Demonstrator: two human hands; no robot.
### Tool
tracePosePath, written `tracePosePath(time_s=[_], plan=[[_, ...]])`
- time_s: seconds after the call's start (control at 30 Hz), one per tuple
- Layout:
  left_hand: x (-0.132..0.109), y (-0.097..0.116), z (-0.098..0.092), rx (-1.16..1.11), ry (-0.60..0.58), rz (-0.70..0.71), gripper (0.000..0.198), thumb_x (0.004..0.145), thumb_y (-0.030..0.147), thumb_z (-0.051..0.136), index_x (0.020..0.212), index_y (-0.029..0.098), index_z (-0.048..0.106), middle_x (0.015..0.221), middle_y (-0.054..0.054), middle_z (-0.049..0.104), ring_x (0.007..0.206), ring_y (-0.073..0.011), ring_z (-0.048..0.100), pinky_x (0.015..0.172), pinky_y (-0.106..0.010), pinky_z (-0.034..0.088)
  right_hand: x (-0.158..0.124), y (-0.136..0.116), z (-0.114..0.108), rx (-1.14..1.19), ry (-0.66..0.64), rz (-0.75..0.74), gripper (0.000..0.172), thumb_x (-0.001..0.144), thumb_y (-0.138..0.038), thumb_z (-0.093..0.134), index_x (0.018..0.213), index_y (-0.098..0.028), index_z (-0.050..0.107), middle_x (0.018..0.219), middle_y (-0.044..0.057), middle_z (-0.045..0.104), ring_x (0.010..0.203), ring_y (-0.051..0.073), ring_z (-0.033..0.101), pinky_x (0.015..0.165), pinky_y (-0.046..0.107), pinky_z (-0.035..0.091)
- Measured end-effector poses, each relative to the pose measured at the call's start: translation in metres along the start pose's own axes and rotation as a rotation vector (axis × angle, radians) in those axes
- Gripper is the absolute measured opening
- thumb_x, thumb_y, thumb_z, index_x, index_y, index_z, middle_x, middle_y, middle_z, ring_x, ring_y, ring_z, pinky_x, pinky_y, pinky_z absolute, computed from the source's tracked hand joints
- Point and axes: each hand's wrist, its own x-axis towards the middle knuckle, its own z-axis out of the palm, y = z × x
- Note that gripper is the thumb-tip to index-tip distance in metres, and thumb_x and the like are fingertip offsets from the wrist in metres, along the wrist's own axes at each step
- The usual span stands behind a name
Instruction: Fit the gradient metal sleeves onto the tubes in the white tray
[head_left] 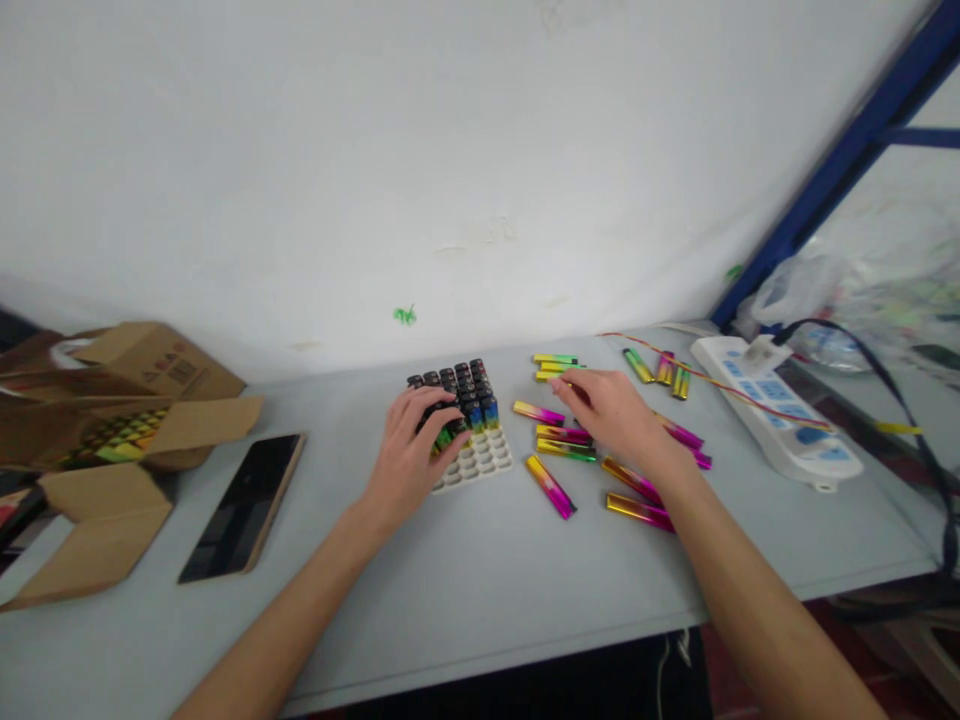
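A white tray (491, 455) with rows of holes stands on the table, its far part filled with upright, black-topped lighters (466, 378). My left hand (409, 440) curls over the tray's near left part, thumb and fingers around a green-sided lighter (441, 440). Right of the tray, loose shiny lighters lie flat, including a yellow-pink lighter (550, 487) and a yellow-green lighter (566, 450). My right hand (604, 405) is closed in a pinch at a yellow lighter (546, 377) in the far group; its fingers partly cover this lighter.
A dark-screened phone (244, 510) lies left of the tray. Beyond it stands an open cardboard box (184, 375) with more yellow-green lighters inside. A white power strip (780, 410) with cables lies at the right, near a blue metal frame (817, 190). The wall (450, 180) rises behind the table.
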Motion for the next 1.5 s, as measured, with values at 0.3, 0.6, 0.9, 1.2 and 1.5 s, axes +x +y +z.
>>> tracePosePath(time_s=[0.3, 0.6, 0.9, 1.2, 1.5], plan=[[-0.002, -0.002, 0.001, 0.076, -0.047, 0.051, 0.027, 0.093, 0.02, 0.072, 0.116, 0.02, 0.059, 0.122, -0.013, 0.066, 0.121, -0.0289, 0.061, 0.113, -0.057, 0.046, 0.001, 0.019, -0.012, 0.01, 0.034, 0.047, 0.032, 0.106, -0.042, 0.051, 0.094, -0.019, 0.071, 0.078, 0.005, 0.072, 0.07, 0.02, 0.063, 0.068, 0.031, 0.04], [0.001, 0.014, -0.013, 0.032, 0.123, 0.024, 0.045, 0.086, 0.016, 0.077, 0.127, 0.019, 0.057, 0.125, -0.016, 0.063, 0.124, -0.0317, 0.059, 0.111, -0.058, 0.049, -0.031, 0.019, -0.02, 0.151, -0.382, -0.004, 0.018, 0.091, -0.038, 0.075, 0.099, -0.023, 0.073, 0.099, 0.005, 0.072, 0.091, 0.022, 0.066, 0.082, 0.033, 0.05], [-0.002, 0.048, -0.015, -0.267, 0.11, 0.008, 0.03, 0.088, 0.002, 0.064, 0.112, 0.02, 0.062, 0.108, -0.01, 0.065, 0.108, -0.025, 0.061, 0.097, -0.045, 0.055, -0.058, 0.02, 0.0, -0.039, -0.302, -0.056, 0.014, 0.099, -0.025, 0.062, 0.112, -0.023, 0.069, 0.117, 0.011, 0.062, 0.112, 0.028, 0.06, 0.099, 0.046, 0.051], [-0.008, 0.054, -0.007, -0.452, -0.011, -0.166, 0.025, 0.096, 0.013, 0.063, 0.12, 0.02, 0.066, 0.112, -0.011, 0.069, 0.108, -0.0226, 0.065, 0.098, -0.039, 0.054, -0.035, -0.013, -0.023, 0.161, -0.285, -0.069, 0.023, 0.104, -0.036, 0.058, 0.121, -0.025, 0.067, 0.106, 0.005, 0.074, 0.092, 0.022, 0.069, 0.089, 0.038, 0.054], [-0.006, 0.05, -0.004, -1.042, -0.357, -0.65, 0.026, 0.097, 0.042, 0.066, 0.106, 0.018, 0.063, 0.085, -0.004, 0.074, 0.073, -0.0176, 0.07, 0.073, -0.031, 0.056, 0.001, -0.062, -0.014, 0.586, -0.313, -0.119, 0.03, 0.096, -0.046, 0.069, 0.114, -0.023, 0.063, 0.082, -0.001, 0.07, 0.073, 0.016, 0.066, 0.065, 0.026, 0.05]])
